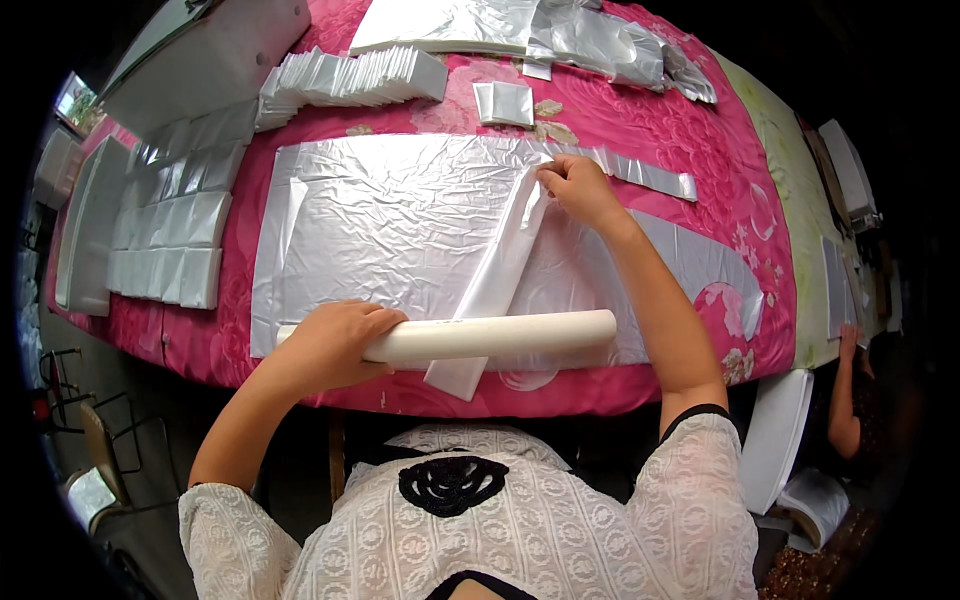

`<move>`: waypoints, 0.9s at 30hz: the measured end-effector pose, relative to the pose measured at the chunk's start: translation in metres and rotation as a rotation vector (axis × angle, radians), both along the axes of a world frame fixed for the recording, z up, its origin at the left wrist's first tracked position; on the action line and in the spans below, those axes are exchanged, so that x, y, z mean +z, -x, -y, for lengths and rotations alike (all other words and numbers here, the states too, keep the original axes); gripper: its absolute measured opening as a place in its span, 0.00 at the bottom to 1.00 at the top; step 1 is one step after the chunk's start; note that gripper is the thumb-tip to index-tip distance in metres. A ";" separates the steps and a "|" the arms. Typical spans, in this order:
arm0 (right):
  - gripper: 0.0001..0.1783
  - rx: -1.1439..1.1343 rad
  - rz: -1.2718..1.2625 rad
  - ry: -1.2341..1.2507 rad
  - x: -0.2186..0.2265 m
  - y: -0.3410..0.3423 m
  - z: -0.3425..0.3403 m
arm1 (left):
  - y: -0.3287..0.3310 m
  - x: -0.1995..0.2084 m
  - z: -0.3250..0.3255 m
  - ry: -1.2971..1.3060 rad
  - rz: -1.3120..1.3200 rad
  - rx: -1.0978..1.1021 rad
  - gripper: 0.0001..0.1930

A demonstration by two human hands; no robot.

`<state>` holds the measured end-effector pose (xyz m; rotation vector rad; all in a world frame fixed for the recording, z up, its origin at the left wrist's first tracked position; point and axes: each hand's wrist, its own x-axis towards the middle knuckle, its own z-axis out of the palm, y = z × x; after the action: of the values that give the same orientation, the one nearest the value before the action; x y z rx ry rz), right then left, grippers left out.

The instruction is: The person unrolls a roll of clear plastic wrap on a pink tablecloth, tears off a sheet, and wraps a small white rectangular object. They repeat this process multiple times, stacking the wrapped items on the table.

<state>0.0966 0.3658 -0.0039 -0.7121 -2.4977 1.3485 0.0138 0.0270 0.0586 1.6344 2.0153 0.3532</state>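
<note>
My left hand [335, 343] is wrapped round a white tube [510, 337], which lies level across the near part of a silvery plastic sheet [390, 220]. A long folded strip of the same shiny plastic [503, 270] runs at a slant over the sheet. Its lower end comes out from under the tube on the near side. At its far end my right hand [580, 190] pinches the strip between thumb and fingertips. The silvery sheet is spread flat and looks wrinkled, with part of it hidden beneath the strip and my right forearm.
A pink flowered cloth [700, 170] covers the table. Folded plastic packets stand in a row [350, 78] and lie in stacks [170, 220] beside a white foam box [205, 65]. More film [450, 25] lies at the far edge. Another person's arm [845, 400] shows at right.
</note>
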 end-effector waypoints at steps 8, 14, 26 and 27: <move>0.11 0.183 0.073 -0.029 0.001 0.024 0.007 | -0.051 -0.058 -0.027 -0.410 -0.060 -0.375 0.36; 0.13 -0.103 -0.127 -0.340 -0.006 0.020 0.005 | -0.073 -0.079 -0.024 -0.244 -0.214 -0.380 0.43; 0.26 0.478 -0.163 -0.597 0.009 -0.082 0.117 | -0.124 -0.093 -0.017 -0.292 -0.313 -0.173 0.34; 0.26 0.471 -0.171 -0.606 0.009 -0.075 0.111 | -0.124 -0.093 -0.018 -0.292 -0.338 -0.174 0.33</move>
<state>0.1712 0.2547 0.0055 0.1186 -2.7961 0.6297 0.1382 0.0445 -0.0340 2.1576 2.1144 0.3376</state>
